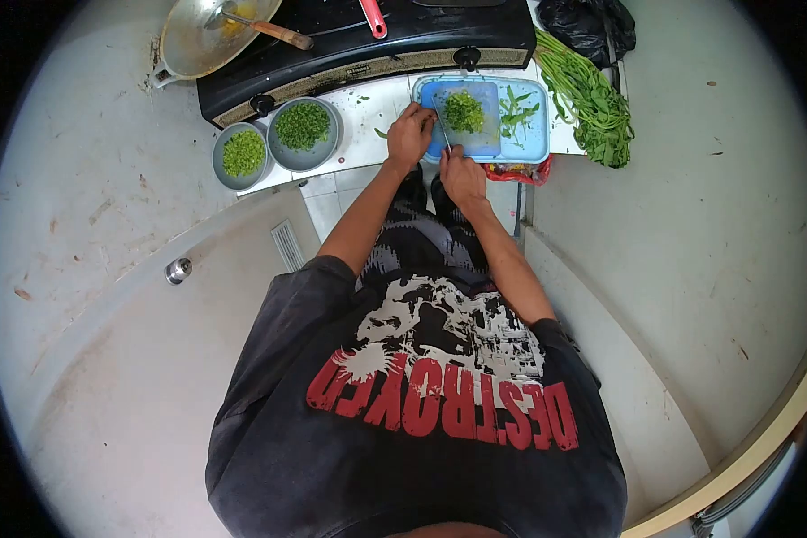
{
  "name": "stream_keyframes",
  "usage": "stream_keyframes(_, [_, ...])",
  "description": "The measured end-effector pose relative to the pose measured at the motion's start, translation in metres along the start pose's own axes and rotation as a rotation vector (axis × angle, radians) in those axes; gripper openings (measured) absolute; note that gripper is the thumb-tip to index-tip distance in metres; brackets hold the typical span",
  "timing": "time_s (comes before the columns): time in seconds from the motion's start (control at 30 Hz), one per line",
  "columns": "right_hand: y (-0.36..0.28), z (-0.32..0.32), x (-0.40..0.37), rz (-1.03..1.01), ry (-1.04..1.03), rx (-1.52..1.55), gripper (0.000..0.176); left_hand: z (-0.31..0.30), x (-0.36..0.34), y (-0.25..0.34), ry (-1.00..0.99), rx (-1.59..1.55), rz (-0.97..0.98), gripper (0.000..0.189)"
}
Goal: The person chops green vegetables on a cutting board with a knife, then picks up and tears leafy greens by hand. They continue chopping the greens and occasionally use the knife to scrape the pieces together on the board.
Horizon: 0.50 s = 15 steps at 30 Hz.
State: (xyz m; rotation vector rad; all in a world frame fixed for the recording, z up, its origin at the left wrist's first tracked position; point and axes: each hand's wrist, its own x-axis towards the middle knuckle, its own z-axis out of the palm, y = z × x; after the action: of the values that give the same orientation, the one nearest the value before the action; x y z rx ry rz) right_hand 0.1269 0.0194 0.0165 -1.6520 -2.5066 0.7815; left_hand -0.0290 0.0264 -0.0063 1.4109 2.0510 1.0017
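Note:
My right hand (464, 172) is wrapped round the handle of a knife (443, 133), whose blade points up and to the left. My left hand (412, 134) is closed at the left edge of a blue cutting board (490, 142), its fingertips near the blade. What those fingers pinch, if anything, is hidden. Chopped greens (464, 113) lie in a pile on the board, just right of the blade. The board rests in a light blue tray (536, 148), where loose leaves (516, 114) lie on the right side.
Left of the tray stand two grey bowls of chopped greens, a larger bowl (307, 165) and a smaller bowl (228, 181). A black stove (403, 40) is behind, with a wok (181, 54) at its left. A bunch of leafy greens (592, 108) and a black plastic bag (583, 22) lie right.

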Motion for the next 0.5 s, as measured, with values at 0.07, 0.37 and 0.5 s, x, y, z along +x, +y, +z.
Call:
stream_keyframes(0.07, [0.003,0.001,-0.007,0.030,-0.034,0.002,0.034,0.001,-0.001,0.001,0.008,-0.008,-0.015,0.009])
stream_keyframes(0.37, [0.008,0.000,-0.017,0.009,-0.029,-0.066,0.034,0.007,0.000,-0.003,0.079,-0.059,-0.009,0.006])
stream_keyframes(0.5, [0.001,-0.003,0.001,0.041,-0.040,-0.059,0.034,0.005,-0.003,-0.006,0.024,0.045,0.033,0.008])
